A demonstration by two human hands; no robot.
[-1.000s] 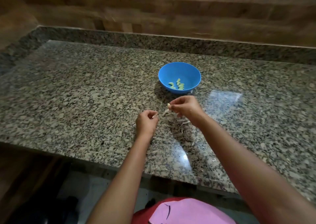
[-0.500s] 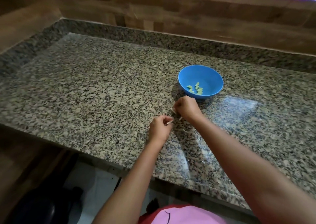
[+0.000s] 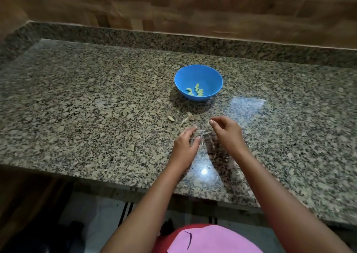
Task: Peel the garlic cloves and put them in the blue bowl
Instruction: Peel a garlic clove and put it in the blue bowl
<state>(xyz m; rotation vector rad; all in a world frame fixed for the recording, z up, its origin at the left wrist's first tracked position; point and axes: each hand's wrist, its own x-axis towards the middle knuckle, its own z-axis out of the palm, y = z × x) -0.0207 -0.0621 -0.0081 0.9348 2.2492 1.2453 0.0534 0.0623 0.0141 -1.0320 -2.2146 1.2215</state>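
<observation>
A few pale peeled garlic cloves (image 3: 195, 91) sit in the round blue plastic bowl (image 3: 210, 76) on the speckled granite counter (image 3: 96, 98). Nearer, papery garlic skins (image 3: 186, 118) lie scattered. Left hand (image 3: 184, 144) hovers loosely open over them; right hand (image 3: 227, 132) is half-curled, can't tell if it's pinching anything.

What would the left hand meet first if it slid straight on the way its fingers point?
Probably the papery garlic skins lying just past the left hand; depth is unclear. The blue bowl sits well beyond.
</observation>
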